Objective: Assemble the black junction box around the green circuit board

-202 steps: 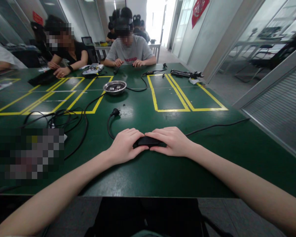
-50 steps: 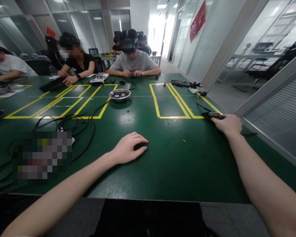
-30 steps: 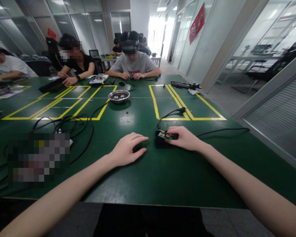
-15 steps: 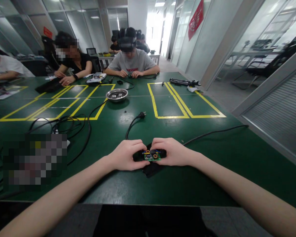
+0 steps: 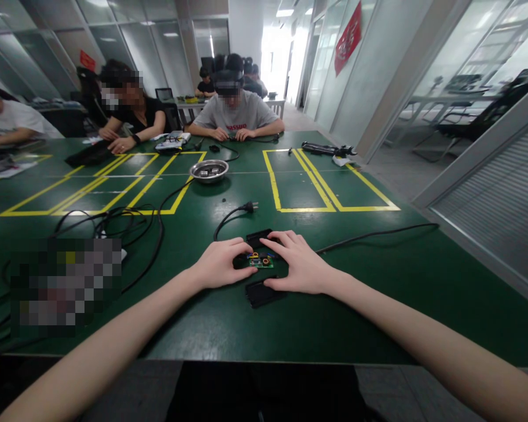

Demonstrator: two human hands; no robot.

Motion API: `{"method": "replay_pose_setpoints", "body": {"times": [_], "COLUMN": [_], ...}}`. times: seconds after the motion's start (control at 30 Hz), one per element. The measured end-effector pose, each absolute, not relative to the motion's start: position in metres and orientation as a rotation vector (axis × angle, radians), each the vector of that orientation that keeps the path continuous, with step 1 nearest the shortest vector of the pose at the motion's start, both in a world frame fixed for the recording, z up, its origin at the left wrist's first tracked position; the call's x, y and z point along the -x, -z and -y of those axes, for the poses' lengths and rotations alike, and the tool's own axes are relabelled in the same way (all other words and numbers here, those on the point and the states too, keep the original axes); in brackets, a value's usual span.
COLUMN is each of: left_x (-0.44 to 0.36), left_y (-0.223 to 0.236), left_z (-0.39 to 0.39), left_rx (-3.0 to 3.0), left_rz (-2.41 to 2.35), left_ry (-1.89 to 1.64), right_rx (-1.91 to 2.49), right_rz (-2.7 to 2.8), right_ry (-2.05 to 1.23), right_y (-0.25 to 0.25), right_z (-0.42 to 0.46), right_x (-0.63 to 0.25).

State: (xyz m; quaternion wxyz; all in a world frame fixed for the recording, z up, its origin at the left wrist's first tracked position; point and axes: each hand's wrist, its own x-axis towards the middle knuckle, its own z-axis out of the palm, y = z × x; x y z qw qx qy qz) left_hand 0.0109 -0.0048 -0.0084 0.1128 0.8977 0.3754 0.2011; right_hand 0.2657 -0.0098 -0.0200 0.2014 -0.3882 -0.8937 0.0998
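Observation:
A black power adapter lies opened on the green table [image 5: 378,281], its green circuit board [image 5: 259,260] exposed in the lower shell. My left hand [image 5: 220,266] curls around the board's left end. My right hand [image 5: 301,266] rests over the right side, fingers spread across the shell and thumb touching a loose black cover piece [image 5: 261,293] lying just in front. A black cable runs from the adapter to a plug [image 5: 249,206] farther out, and another cable [image 5: 378,233] trails to the right.
A metal bowl [image 5: 208,170] with small parts stands mid-table. Tangled black cables [image 5: 114,225] lie at the left. Yellow tape rectangles [image 5: 308,187] mark the surface. Two people sit at the far side, hands on the table; another sleeve shows at far left. A black tool [image 5: 328,149] lies far right.
My right hand brought the adapter with its board from the right edge to the centre. Both hands closed on it, and now a black cover piece lies apart in front.

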Motion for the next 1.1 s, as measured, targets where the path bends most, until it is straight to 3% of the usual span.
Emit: {"method": "replay_pose_setpoints", "body": {"times": [1.1], "left_x": [0.000], "left_y": [0.011], "left_z": [-0.006], "left_rx": [-2.552], "left_rz": [-1.046], "left_ry": [-0.533], "right_rx": [1.104], "right_rz": [2.412], "right_ry": [-0.371], "right_y": [0.021], "right_z": [0.009], "right_x": [-0.263]}}
